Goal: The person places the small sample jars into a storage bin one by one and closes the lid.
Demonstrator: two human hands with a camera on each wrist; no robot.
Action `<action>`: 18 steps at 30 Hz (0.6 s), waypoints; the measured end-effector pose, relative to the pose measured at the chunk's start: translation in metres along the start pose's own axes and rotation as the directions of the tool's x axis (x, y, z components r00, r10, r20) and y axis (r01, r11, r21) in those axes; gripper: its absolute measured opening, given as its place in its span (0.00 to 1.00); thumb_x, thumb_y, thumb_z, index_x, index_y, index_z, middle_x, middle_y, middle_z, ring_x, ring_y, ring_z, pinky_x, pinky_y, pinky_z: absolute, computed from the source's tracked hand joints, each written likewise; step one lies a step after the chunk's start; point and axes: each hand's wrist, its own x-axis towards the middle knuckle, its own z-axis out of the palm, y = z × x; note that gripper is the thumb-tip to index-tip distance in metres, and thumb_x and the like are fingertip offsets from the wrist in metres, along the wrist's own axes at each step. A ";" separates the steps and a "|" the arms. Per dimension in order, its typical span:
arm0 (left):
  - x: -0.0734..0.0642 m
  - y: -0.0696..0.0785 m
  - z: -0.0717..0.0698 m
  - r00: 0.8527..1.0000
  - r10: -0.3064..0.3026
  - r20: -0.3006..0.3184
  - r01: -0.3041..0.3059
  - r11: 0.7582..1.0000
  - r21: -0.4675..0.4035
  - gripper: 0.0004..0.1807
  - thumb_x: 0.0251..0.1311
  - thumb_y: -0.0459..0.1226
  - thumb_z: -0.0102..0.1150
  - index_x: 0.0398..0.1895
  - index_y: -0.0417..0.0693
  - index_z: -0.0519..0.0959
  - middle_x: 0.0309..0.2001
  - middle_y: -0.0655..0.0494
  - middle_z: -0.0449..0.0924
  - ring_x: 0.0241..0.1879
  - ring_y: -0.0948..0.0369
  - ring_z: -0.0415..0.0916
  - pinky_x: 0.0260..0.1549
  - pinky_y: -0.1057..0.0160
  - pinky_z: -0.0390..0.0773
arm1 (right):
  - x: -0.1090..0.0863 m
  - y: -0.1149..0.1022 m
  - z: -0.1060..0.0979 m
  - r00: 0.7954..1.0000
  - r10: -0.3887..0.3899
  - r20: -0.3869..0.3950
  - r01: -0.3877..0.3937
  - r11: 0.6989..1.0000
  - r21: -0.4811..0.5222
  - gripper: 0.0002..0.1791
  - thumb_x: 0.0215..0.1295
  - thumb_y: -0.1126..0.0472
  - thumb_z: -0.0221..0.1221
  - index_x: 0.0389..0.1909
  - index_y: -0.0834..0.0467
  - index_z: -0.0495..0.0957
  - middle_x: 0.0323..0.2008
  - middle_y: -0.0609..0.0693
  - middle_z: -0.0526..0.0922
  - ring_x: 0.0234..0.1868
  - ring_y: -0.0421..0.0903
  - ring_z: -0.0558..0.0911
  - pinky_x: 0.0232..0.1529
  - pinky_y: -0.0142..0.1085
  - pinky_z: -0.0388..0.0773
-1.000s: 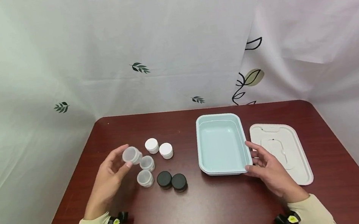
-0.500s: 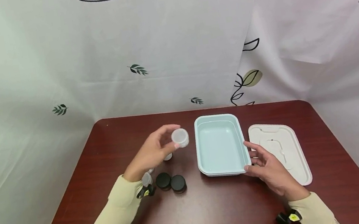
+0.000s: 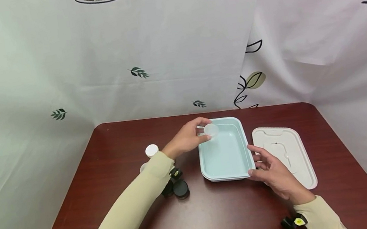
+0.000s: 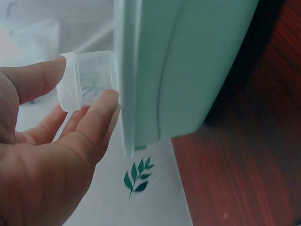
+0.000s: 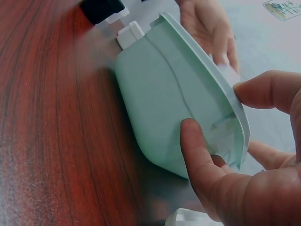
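My left hand point(image 3: 187, 139) pinches a small clear jar point(image 3: 212, 129) with a translucent lid, over the far left corner of a light blue plastic container point(image 3: 226, 159). In the left wrist view the same jar point(image 4: 96, 77) lies sideways between thumb and fingers, its base right by the container's rim point(image 4: 129, 84). At the container's near right corner, my right hand point(image 3: 273, 174) holds the edge. The right wrist view shows the thumb on the rim and fingers against the outer wall point(image 5: 155, 89). The container's inside holds nothing that shows.
A white lid point(image 3: 286, 155) lies flat right of the container. Left of it stand black-lidded jars point(image 3: 181, 188), a white jar point(image 3: 151, 150) and a clear jar point(image 3: 143, 167), partly hidden by my left arm. Light patterned cloth surrounds the dark red table point(image 3: 219, 215).
My left hand has carried the clear jar from the group on the left across to the container's far left corner. My right hand has stayed at the container.
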 end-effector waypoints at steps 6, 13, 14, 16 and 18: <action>0.024 0.005 0.016 0.997 -0.060 0.048 0.054 0.993 0.106 0.26 0.68 0.35 0.69 0.68 0.51 0.75 0.68 0.51 0.78 0.67 0.50 0.79 0.62 0.54 0.82 | 0.000 0.000 0.000 1.000 0.015 0.000 -0.015 1.000 0.000 0.47 0.64 0.74 0.66 0.82 0.55 0.57 0.65 0.68 0.66 0.57 0.47 0.83 0.47 0.39 0.89; 0.040 0.009 0.033 0.995 -0.046 0.087 0.023 0.967 0.253 0.26 0.68 0.34 0.70 0.67 0.45 0.75 0.66 0.46 0.80 0.62 0.51 0.83 0.61 0.57 0.82 | -0.001 0.000 -0.001 1.000 0.009 0.010 -0.009 1.000 -0.008 0.47 0.65 0.74 0.66 0.83 0.56 0.57 0.65 0.69 0.66 0.58 0.48 0.83 0.48 0.39 0.88; 0.041 0.010 0.035 0.995 -0.041 0.092 0.014 0.961 0.275 0.26 0.68 0.34 0.70 0.67 0.45 0.75 0.66 0.46 0.81 0.61 0.51 0.84 0.61 0.57 0.82 | -0.001 0.000 -0.001 1.000 0.009 0.009 -0.009 1.000 -0.008 0.47 0.65 0.74 0.66 0.83 0.56 0.57 0.65 0.69 0.66 0.59 0.48 0.83 0.48 0.39 0.88; 0.044 0.013 0.039 0.994 -0.030 0.101 -0.002 0.952 0.308 0.26 0.68 0.34 0.70 0.67 0.44 0.75 0.66 0.45 0.81 0.60 0.51 0.84 0.62 0.56 0.81 | -0.001 0.000 -0.002 1.000 0.011 0.006 -0.011 1.000 -0.008 0.47 0.65 0.74 0.66 0.82 0.56 0.57 0.65 0.69 0.67 0.58 0.48 0.83 0.48 0.39 0.88; 0.047 0.014 0.044 0.994 -0.029 0.109 -0.008 0.946 0.325 0.26 0.68 0.35 0.70 0.67 0.44 0.75 0.66 0.45 0.81 0.61 0.51 0.84 0.62 0.56 0.81 | -0.001 0.000 -0.002 1.000 0.012 0.004 -0.012 1.000 -0.010 0.46 0.65 0.74 0.65 0.82 0.56 0.58 0.65 0.69 0.67 0.58 0.48 0.83 0.47 0.39 0.88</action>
